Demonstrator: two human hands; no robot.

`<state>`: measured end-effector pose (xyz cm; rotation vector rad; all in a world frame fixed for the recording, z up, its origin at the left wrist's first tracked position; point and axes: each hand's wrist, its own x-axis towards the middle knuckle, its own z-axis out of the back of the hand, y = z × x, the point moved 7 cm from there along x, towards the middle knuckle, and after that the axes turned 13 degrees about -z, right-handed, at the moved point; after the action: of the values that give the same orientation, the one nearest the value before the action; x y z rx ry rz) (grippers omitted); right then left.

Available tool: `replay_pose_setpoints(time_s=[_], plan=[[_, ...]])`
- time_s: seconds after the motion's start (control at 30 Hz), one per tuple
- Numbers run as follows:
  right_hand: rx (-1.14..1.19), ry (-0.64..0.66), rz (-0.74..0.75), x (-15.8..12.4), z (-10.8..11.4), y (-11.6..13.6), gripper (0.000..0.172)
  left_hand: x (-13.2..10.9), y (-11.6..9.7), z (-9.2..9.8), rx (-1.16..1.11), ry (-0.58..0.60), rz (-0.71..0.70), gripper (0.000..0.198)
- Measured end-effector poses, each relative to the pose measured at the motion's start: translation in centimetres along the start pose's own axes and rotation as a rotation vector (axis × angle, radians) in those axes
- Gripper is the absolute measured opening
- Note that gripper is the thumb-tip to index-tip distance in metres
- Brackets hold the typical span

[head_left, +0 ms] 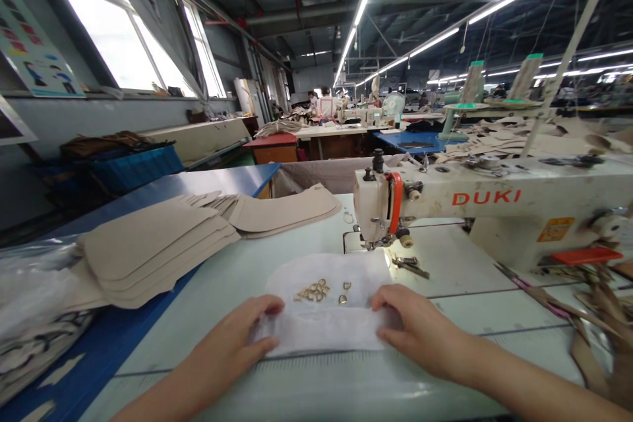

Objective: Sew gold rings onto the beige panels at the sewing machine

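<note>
A white piece of cloth point(326, 330) lies on the sewing table in front of me, with a fold running across it. My left hand point(252, 330) is at its left end, fingers curled and thumb at the near corner. At the right end, my right hand point(400, 320) grips in the same way, its fingertips on the cloth. Between the hands, a small heap of gold-coloured metal D-rings point(316, 290) rests on the cloth. Two single rings point(343, 299) lie apart from the heap, to its right.
Behind the cloth stands a sewing machine point(494, 194), its needle area lit. Stacked beige cut panels point(163, 247) lie at left beside clear plastic point(34, 277). Scissors point(534, 290) and brown strips point(593, 336) are at right. A small metal part point(410, 265) lies near the needle.
</note>
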<state>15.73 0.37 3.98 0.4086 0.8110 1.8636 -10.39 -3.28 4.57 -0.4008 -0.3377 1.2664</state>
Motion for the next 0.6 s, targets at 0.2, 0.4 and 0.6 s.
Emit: replay_pose_setpoints(time_s=[0.2, 0.4, 0.6], plan=[[-0.073, -0.008, -0.057, 1.3, -0.3, 0.0, 0.022, 1.3, -1.2, 0.5, 0.04, 0.026, 0.021, 0.027], [0.053, 0.056, -0.027, 1.9, 0.4, 0.3, 0.008, 1.4, -1.7, 1.2, -0.071, 0.033, -0.024, 0.029], [0.173, 0.116, -0.146, 2.9, 0.0, -0.8, 0.019, 1.7, -0.4, 0.8, -0.201, 0.01, 0.067, 0.035]])
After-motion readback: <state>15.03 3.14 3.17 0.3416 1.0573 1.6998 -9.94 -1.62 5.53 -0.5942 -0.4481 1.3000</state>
